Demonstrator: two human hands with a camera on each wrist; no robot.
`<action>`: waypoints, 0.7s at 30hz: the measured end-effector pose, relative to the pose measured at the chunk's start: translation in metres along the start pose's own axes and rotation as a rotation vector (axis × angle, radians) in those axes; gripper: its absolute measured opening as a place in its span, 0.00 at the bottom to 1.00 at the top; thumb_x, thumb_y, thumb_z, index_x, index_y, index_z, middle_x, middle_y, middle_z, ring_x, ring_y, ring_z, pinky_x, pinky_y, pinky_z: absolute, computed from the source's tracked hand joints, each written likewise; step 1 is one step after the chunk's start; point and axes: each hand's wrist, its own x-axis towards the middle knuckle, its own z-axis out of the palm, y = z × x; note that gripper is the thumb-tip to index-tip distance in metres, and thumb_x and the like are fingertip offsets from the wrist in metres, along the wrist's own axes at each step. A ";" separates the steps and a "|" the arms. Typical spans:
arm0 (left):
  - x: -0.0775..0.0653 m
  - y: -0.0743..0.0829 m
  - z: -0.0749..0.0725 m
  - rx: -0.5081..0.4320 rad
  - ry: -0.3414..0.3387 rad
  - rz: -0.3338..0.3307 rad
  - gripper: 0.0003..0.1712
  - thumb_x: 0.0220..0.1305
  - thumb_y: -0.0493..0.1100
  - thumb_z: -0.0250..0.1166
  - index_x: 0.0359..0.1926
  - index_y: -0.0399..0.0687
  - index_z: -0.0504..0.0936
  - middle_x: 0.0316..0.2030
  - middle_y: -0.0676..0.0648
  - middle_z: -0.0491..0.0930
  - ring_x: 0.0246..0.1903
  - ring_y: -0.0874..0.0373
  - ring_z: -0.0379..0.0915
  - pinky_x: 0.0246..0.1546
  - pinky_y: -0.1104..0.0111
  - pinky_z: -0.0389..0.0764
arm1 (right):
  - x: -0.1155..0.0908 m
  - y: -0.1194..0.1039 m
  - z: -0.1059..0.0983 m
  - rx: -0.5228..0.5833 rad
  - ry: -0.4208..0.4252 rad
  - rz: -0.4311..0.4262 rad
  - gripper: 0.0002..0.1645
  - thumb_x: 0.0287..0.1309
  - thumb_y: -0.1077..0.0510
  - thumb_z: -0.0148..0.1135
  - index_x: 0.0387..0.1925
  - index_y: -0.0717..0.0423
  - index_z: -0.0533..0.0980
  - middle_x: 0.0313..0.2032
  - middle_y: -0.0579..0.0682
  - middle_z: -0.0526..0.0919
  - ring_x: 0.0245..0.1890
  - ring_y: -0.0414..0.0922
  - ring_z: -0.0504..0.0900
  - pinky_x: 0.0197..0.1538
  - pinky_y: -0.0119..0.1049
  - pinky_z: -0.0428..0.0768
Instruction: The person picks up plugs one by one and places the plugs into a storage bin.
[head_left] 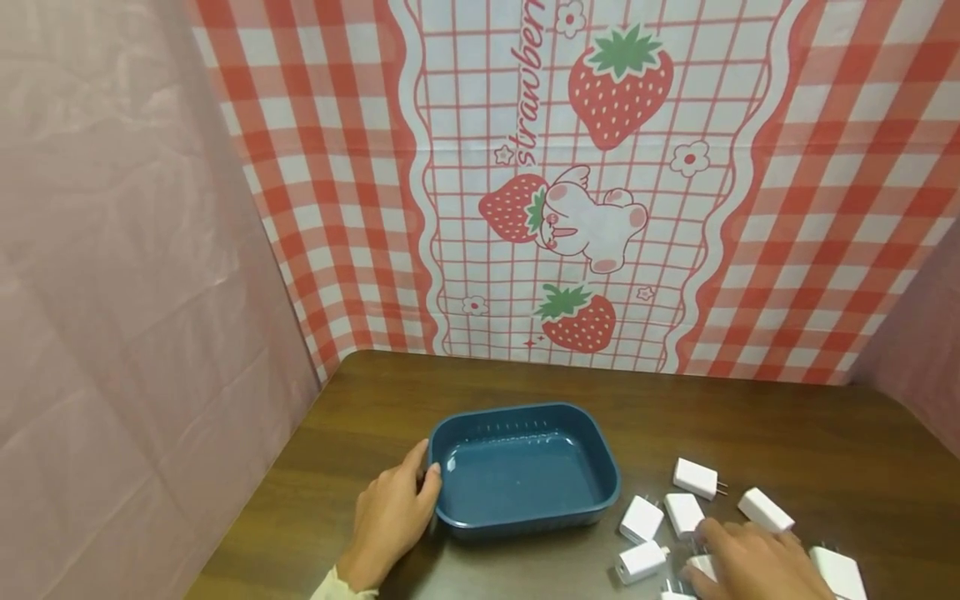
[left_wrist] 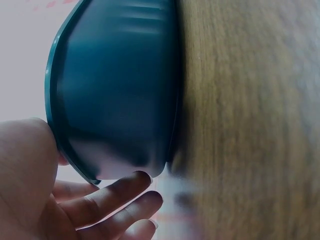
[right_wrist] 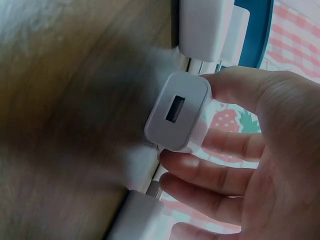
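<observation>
A dark blue rectangular plastic basin (head_left: 517,479) stands on the wooden table. At its left end my left hand (head_left: 393,508) holds the rim, thumb over the edge and fingers outside; the left wrist view shows the fingers (left_wrist: 107,200) spread along the outer wall. My right hand (head_left: 757,562) is low at the right, among several white USB charger plugs. Between thumb and fingers it pinches one white USB charger (right_wrist: 175,112), its port facing the right wrist camera. In the head view that hand partly hides the charger.
Close around the right hand lie loose chargers, such as one charger (head_left: 696,478) at the back, another charger (head_left: 642,562) near the basin and a larger charger (head_left: 838,573) at far right. A strawberry-print checked cloth (head_left: 570,208) hangs behind the table (head_left: 375,392).
</observation>
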 end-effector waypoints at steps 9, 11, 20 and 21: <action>-0.001 0.000 -0.001 -0.030 -0.010 -0.004 0.24 0.68 0.52 0.62 0.63 0.52 0.79 0.34 0.50 0.86 0.33 0.48 0.84 0.29 0.51 0.77 | -0.006 -0.011 -0.017 0.040 0.276 -0.078 0.32 0.51 0.38 0.73 0.48 0.58 0.83 0.38 0.51 0.84 0.37 0.50 0.82 0.41 0.58 0.79; 0.000 0.001 -0.002 -0.041 -0.010 -0.012 0.24 0.68 0.52 0.62 0.63 0.52 0.79 0.31 0.52 0.85 0.31 0.50 0.83 0.28 0.52 0.76 | -0.007 -0.017 -0.023 0.050 0.374 -0.088 0.30 0.51 0.39 0.74 0.48 0.57 0.83 0.37 0.51 0.84 0.38 0.51 0.81 0.42 0.57 0.79; 0.000 0.001 -0.001 -0.057 -0.036 -0.030 0.26 0.68 0.52 0.62 0.64 0.50 0.76 0.31 0.55 0.84 0.31 0.52 0.82 0.30 0.51 0.77 | -0.002 -0.044 -0.034 0.118 0.470 -0.076 0.27 0.50 0.43 0.75 0.48 0.53 0.83 0.42 0.54 0.85 0.43 0.56 0.82 0.45 0.61 0.76; 0.001 0.001 -0.001 -0.059 -0.038 -0.031 0.26 0.69 0.53 0.62 0.64 0.51 0.76 0.31 0.55 0.84 0.32 0.53 0.82 0.31 0.51 0.77 | -0.001 -0.047 -0.034 0.128 0.508 -0.109 0.26 0.50 0.45 0.76 0.48 0.53 0.83 0.42 0.53 0.85 0.43 0.55 0.82 0.45 0.60 0.77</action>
